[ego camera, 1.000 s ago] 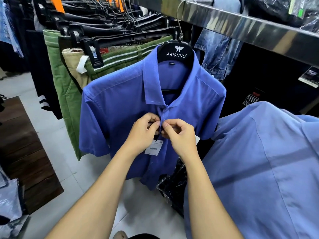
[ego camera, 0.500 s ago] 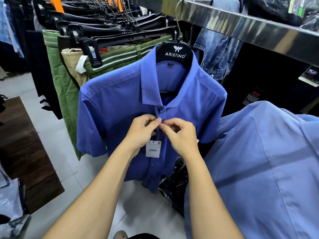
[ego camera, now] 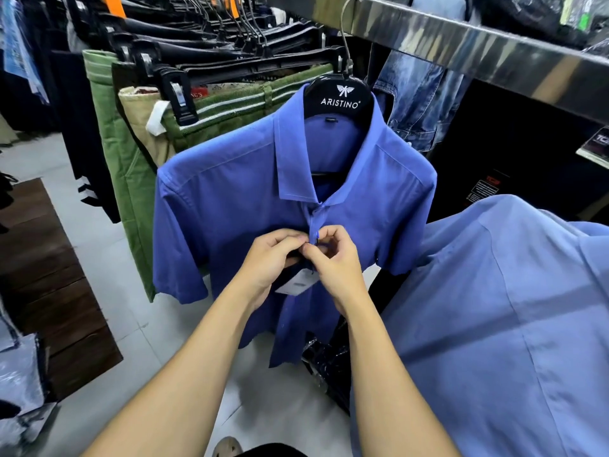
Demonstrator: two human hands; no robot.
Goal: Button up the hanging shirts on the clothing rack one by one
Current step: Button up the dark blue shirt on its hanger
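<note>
A dark blue short-sleeved shirt (ego camera: 230,206) hangs on a black hanger (ego camera: 339,97) from the steel rail (ego camera: 461,51). Its top placket button is fastened below the collar. My left hand (ego camera: 270,262) and my right hand (ego camera: 336,258) meet at the placket just beneath that button, each pinching one edge of the shirt front with curled fingers. A white price tag (ego camera: 295,285) pokes out under my hands. Below them the shirt front hangs open. A lighter blue shirt (ego camera: 494,324) fills the lower right.
Green trousers (ego camera: 128,179) and dark garments on clip hangers hang to the left on the same rack. Denim (ego camera: 418,103) hangs behind the rail. A plastic-wrapped dark bundle (ego camera: 326,361) lies under the shirt. The floor is pale tile with a brown wooden platform (ego camera: 49,275) at left.
Both hands stayed at the placket and shifted their pinch slightly; the right fingers now curl over the edge. The price tag has tilted under the hands.
</note>
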